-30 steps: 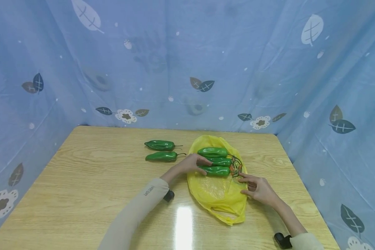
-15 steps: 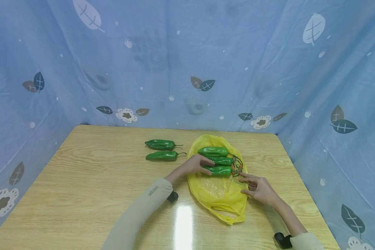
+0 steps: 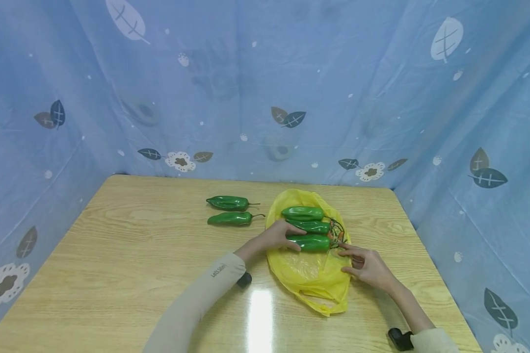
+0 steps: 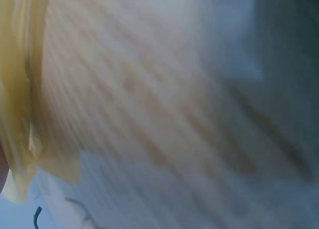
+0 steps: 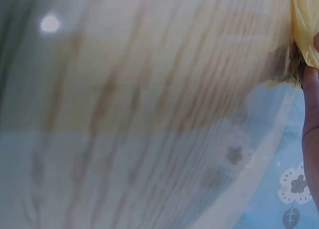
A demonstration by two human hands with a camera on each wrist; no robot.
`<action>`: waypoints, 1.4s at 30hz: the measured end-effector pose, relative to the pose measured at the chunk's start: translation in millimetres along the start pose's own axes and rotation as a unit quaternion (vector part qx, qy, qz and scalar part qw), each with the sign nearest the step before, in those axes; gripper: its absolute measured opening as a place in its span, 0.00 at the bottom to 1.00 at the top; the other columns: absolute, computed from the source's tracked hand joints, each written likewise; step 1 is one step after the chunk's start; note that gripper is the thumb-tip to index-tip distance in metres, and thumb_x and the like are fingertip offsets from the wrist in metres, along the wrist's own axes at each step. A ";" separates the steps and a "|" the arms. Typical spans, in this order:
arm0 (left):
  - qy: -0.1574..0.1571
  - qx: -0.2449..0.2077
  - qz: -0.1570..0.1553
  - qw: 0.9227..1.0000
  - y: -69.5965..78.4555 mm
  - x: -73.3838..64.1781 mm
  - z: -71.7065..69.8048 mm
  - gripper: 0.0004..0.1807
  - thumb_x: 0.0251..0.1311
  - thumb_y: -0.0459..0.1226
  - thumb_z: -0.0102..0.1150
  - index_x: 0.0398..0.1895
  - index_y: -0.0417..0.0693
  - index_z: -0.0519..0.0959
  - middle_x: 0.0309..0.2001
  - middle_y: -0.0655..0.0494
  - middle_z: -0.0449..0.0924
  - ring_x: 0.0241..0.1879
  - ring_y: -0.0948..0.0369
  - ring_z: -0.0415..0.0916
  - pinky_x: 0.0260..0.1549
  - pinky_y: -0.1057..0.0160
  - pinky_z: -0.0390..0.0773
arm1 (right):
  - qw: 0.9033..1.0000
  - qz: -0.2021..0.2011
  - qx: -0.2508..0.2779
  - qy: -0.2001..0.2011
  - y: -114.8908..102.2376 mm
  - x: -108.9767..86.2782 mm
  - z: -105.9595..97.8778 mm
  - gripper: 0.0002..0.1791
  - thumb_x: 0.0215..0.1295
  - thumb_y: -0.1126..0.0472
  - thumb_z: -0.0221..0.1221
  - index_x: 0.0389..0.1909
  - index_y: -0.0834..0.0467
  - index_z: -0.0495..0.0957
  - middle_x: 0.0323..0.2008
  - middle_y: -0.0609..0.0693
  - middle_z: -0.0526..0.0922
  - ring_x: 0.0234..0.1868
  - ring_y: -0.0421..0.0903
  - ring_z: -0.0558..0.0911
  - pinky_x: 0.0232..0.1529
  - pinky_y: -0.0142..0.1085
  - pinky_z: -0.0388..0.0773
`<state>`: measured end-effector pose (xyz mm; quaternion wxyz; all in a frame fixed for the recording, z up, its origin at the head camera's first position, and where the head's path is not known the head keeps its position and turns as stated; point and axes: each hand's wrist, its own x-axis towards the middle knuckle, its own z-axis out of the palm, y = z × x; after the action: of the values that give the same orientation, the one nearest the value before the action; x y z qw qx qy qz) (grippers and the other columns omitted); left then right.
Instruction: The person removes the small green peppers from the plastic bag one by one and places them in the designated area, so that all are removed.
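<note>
Three green chili peppers (image 3: 303, 213) lie in a row on a yellow plastic bag (image 3: 301, 282), their stems bunched at the right. My left hand (image 3: 277, 235) comes over the bag's left edge and grips the front pepper (image 3: 316, 243) near its left end, thumb on the near side. Its fingertips overlap the middle pepper (image 3: 315, 226). At the bag's right edge my right hand (image 3: 372, 268) holds the plastic, with its index fingertip by the stems. The right wrist view shows the bag (image 5: 305, 24) against that hand's fingers; the left wrist view catches mostly table.
Two more green chili peppers (image 3: 230, 218) lie on the wooden table (image 3: 128, 255) left of the bag, stems pointing right. The bag's handle loop (image 3: 320, 306) extends towards the front. A blue leaf-print curtain (image 3: 229, 98) hangs behind the table and at both sides.
My left hand has moved a little to the right and forward pepper has shifted slightly right and nearer me. My right hand has stayed in place on the bag.
</note>
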<state>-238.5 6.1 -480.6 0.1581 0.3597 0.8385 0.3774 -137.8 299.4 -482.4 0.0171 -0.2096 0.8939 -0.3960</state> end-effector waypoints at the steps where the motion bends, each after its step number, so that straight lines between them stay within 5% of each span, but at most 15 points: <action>1: -0.003 0.008 0.010 1.000 -0.4 0.4 -0.2 0.28 0.50 0.42 0.71 0.57 0.48 0.79 0.43 0.48 0.84 0.24 0.72 0.64 0.30 0.76 0.67 | 1.000 0.002 -0.002 0.001 0.2 0.3 0.0 0.21 0.53 0.65 0.70 0.50 0.64 0.81 0.58 0.70 0.73 0.44 0.55 0.83 0.42 0.36 0.82; 4: -0.012 0.022 0.028 0.999 -2.1 1.2 -2.3 0.27 0.54 0.43 0.68 0.58 0.47 0.78 0.33 0.44 0.82 0.16 0.68 0.46 0.20 0.73 0.58 | 1.000 0.003 -0.002 0.001 1.6 1.4 0.5 0.21 0.53 0.66 0.70 0.50 0.63 0.81 0.59 0.66 0.74 0.45 0.46 0.82 0.43 0.32 0.81; 7: -0.017 0.030 0.034 0.999 -1.3 -0.5 -7.8 0.26 0.58 0.43 0.65 0.59 0.46 0.77 0.25 0.39 0.75 0.14 0.68 0.45 0.18 0.73 0.57 | 1.000 -0.008 0.002 -0.002 3.3 1.7 0.8 0.21 0.53 0.66 0.70 0.50 0.63 0.81 0.60 0.64 0.74 0.50 0.51 0.81 0.44 0.33 0.81; 10: -0.009 0.036 0.043 0.998 1.3 -4.4 -14.5 0.25 0.60 0.43 0.63 0.60 0.44 0.76 0.37 0.44 0.82 0.19 0.70 0.54 0.25 0.74 0.65 | 1.000 -0.017 0.009 -0.003 4.4 1.3 1.0 0.22 0.53 0.66 0.69 0.50 0.64 0.80 0.60 0.63 0.73 0.53 0.60 0.77 0.45 0.37 0.81; 15: 0.001 0.022 0.050 0.998 8.5 -15.6 -25.9 0.25 0.64 0.42 0.58 0.63 0.43 0.72 0.59 0.49 0.76 0.26 0.69 0.59 0.38 0.68 0.70 | 1.000 -0.023 0.009 -0.004 2.9 1.3 0.4 0.21 0.54 0.66 0.69 0.51 0.65 0.80 0.61 0.63 0.73 0.55 0.63 0.75 0.46 0.41 0.80; 19: 0.000 0.011 0.050 0.999 14.2 -25.7 -33.2 0.26 0.67 0.42 0.55 0.66 0.43 0.69 0.50 0.46 0.79 0.19 0.65 0.53 0.37 0.67 0.69 | 1.000 -0.024 0.001 -0.003 1.3 1.3 -0.1 0.22 0.54 0.66 0.69 0.51 0.66 0.80 0.60 0.63 0.73 0.54 0.62 0.76 0.46 0.41 0.80; 28: 0.034 0.027 0.065 0.997 19.8 -47.3 -45.4 0.25 0.67 0.38 0.55 0.64 0.37 0.70 0.43 0.45 0.80 0.21 0.66 0.57 0.38 0.66 0.70 | 1.000 -0.016 -0.005 -0.003 -0.1 1.5 0.2 0.22 0.53 0.66 0.70 0.50 0.65 0.80 0.60 0.63 0.74 0.52 0.61 0.78 0.45 0.37 0.81; 35: 0.045 0.023 0.046 0.998 18.0 -58.6 -55.3 0.25 0.67 0.39 0.53 0.65 0.38 0.69 0.62 0.44 0.72 0.35 0.52 0.73 0.46 0.59 0.74 | 1.000 -0.003 -0.003 -0.002 -3.4 0.2 -1.7 0.21 0.53 0.65 0.70 0.50 0.64 0.81 0.60 0.63 0.74 0.53 0.62 0.78 0.45 0.41 0.81; 42: 0.058 0.032 0.039 0.997 15.2 -75.0 -70.5 0.25 0.65 0.37 0.56 0.65 0.38 0.70 0.62 0.44 0.72 0.42 0.57 0.77 0.44 0.63 0.75 | 1.000 -0.007 -0.004 -0.003 -3.0 0.9 -1.9 0.21 0.53 0.64 0.70 0.49 0.65 0.81 0.59 0.64 0.74 0.51 0.63 0.78 0.44 0.41 0.82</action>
<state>-217.2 -77.8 -422.9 0.0828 0.3747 0.8432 0.3764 -137.8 298.6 -478.9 0.0167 -0.2170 0.8940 -0.3916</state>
